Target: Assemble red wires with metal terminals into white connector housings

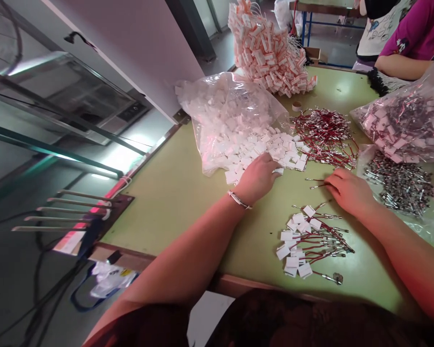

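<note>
My left hand (pixel 257 178) is at the near edge of a heap of white plastic connector housings (pixel 255 147). Its fingers are pinched on one white connector housing (pixel 278 171). My right hand (pixel 351 192) is closed on short red wires (pixel 322 181), whose metal terminals stick out to the left. Below the hands lies a group of finished-looking pieces, white housings (pixel 292 262) with red wires (pixel 313 236) and metal terminals attached. Behind the right hand sits a pile of loose red wires (pixel 323 127) with metal ends.
A clear plastic bag (pixel 217 115) spills the housings. Orange-and-white bundled parts (pixel 267 58) stand at the back. Metal terminals (pixel 401 183) and a filled bag (pixel 405 120) lie right. A metal-pronged rack (pixel 108 219) edges the green table (pixel 169 193). A co-worker's arm (pixel 401 66) rests opposite.
</note>
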The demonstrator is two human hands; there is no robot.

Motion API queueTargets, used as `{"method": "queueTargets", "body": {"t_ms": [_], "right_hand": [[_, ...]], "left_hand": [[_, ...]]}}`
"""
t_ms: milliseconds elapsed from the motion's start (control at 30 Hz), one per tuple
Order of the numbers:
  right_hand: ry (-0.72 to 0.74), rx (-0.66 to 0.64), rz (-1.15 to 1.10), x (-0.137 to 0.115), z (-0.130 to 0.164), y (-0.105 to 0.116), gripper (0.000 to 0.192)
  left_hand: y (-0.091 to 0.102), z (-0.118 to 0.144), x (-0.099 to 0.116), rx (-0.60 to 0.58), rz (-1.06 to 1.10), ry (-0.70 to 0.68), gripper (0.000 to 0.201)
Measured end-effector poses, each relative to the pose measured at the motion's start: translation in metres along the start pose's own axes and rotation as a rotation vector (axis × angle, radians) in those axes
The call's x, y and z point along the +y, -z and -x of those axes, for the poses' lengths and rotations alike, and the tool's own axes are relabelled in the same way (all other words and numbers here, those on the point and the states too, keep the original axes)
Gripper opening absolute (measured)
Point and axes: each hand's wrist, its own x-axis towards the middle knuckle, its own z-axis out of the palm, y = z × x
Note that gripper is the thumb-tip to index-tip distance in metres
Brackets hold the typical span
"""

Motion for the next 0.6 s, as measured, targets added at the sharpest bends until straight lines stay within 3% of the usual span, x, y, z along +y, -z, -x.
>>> {"method": "queueTargets", "body": {"t_ms": [167,333,433,600], "right_hand": [[0.020,-0.072,0.069,-0.004,-0.005,-0.004,0.023],[-0.095,0.014,-0.123,-0.013,0.001,0.008,0.017],[-0.151,0.009,-0.219,-0.017,0.004,0.012,0.016],[-0.049,0.091,-0.360,-0.022,0.006,0.012,0.019]], "left_hand": [[0.000,0.001,0.004,-0.004,0.055,-0.059,0.013],[0.006,0.008,0.017,0.079,0.265,-0.108,0.011],[0.003,0.011,0.029,-0.043,0.633,0.006,0.013],[-0.011,0.011,0.042,-0.219,1.208,0.299,0.017]]}}
